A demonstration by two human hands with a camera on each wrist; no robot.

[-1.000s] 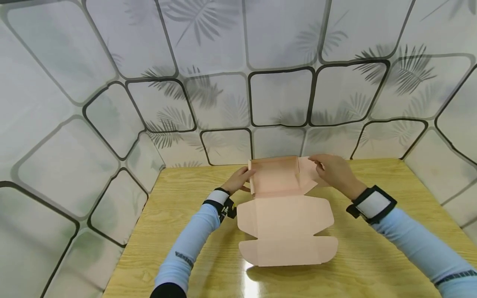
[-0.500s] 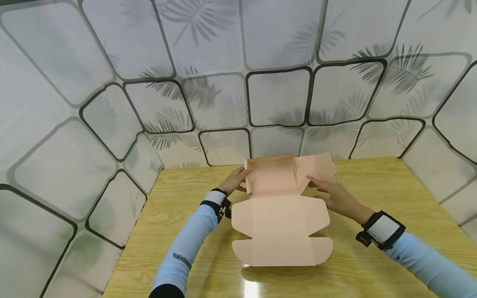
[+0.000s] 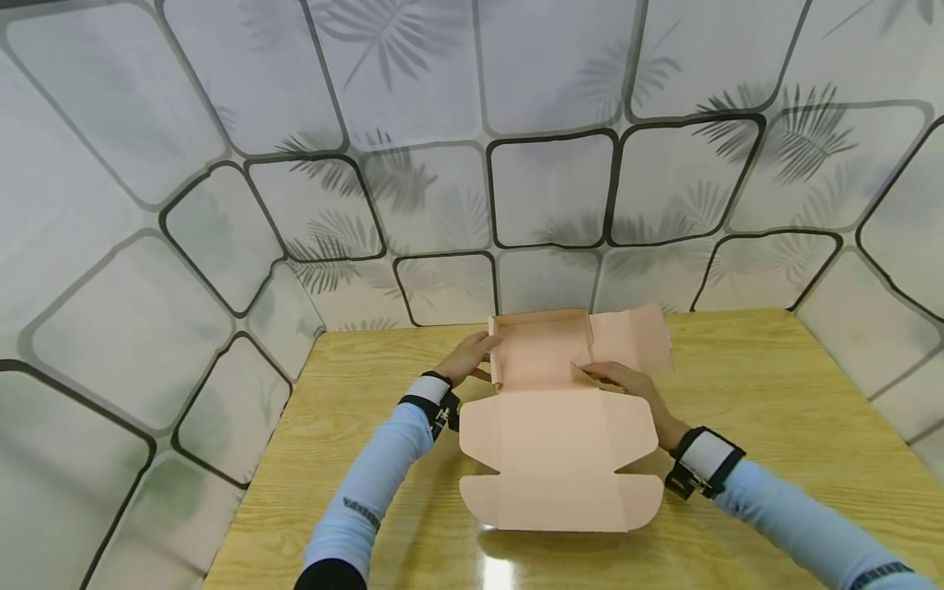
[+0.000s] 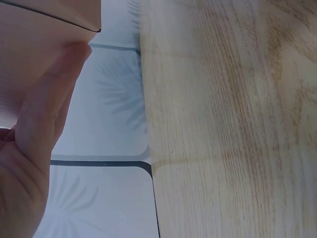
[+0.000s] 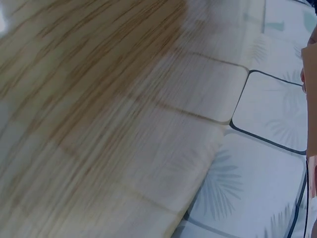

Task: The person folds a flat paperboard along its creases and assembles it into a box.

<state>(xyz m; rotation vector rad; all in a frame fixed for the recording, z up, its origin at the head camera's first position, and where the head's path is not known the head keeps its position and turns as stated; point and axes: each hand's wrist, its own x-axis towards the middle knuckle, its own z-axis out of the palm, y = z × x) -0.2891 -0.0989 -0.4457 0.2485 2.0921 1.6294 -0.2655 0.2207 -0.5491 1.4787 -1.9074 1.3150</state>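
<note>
A partly folded pink cardboard box (image 3: 549,344) sits at the far side of the table, its left and back walls standing. Its lid panel (image 3: 556,434) spreads flat toward me, with rounded side ears. My left hand (image 3: 466,358) grips the left wall, thumb over the top edge; in the left wrist view its fingers (image 4: 49,94) lie along the cardboard. My right hand (image 3: 627,378) holds the small front-right corner flap (image 3: 581,374), bent up and inward. The right side panel (image 3: 630,336) slants outward behind that hand. In the right wrist view only a strip of cardboard (image 5: 311,99) shows.
The wooden table (image 3: 361,393) meets a patterned cloth wall (image 3: 553,197) just behind the box. A similar cloth hangs along the left side. Wood surface stretches to both sides of the box.
My right hand has gone from the right side panel down to the front corner flap and bent it inward. The side panel now leans free. My left hand stays on the left wall.
</note>
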